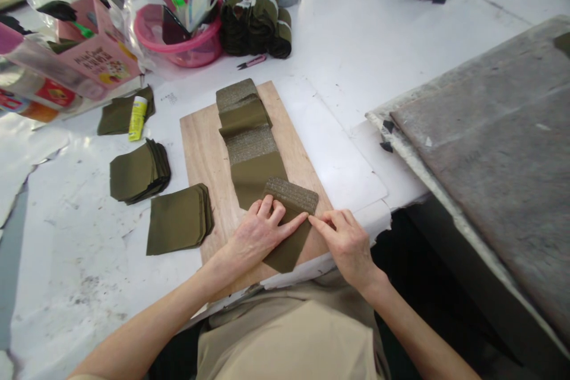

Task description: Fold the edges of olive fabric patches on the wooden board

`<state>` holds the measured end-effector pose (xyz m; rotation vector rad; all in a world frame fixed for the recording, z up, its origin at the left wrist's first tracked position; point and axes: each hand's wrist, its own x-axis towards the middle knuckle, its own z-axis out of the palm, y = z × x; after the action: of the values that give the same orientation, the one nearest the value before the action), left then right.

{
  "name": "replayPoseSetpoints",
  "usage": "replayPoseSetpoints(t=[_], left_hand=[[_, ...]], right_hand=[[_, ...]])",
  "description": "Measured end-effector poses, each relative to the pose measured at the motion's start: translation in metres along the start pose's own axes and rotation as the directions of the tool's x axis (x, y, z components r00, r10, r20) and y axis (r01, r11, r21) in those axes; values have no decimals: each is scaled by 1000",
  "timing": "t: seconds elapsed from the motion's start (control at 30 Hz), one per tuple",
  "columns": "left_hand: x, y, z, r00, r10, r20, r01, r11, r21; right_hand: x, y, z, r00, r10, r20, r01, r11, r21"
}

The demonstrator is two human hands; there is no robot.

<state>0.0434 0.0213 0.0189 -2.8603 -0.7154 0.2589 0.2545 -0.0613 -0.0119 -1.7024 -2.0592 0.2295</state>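
An olive fabric piece (287, 249) with a folded-over, lighter textured flap (293, 195) lies at the near end of a wooden board (201, 148). My left hand (262, 228) rests flat on the fabric, fingers stretched toward the fold. My right hand (345, 240) touches the fold's right edge with its forefinger, the other fingers curled. Beyond them a row of overlapping folded olive pieces (247, 130) runs up the board.
Two stacks of olive fabric (138, 171) (178, 219) and a yellow glue stick (138, 119) lie left of the board. A pink basin (180, 32), tied fabric bundles (256, 18) and small snips (252, 62) sit behind. A grey padded surface (494, 142) stands to the right.
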Motion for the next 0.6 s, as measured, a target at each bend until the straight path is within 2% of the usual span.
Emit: replayPoseSetpoints(t=[0.17, 0.27, 0.43, 0.6], left_hand=[[5, 4, -6, 996, -13, 87, 14, 1000, -14], [6, 5, -8, 996, -8, 93, 11, 1000, -22], [-1, -2, 0, 999, -36, 30, 38, 995, -91], [-15, -8, 12, 986, -149, -71, 133, 972, -194]], right_hand=[[-6, 1, -2, 1000, 8, 7, -8, 1000, -19], [-9, 1, -7, 1000, 27, 13, -27, 999, -19], [-5, 0, -15, 993, 118, 0, -118, 992, 48], [14, -15, -5, 990, 141, 0, -141, 989, 48]])
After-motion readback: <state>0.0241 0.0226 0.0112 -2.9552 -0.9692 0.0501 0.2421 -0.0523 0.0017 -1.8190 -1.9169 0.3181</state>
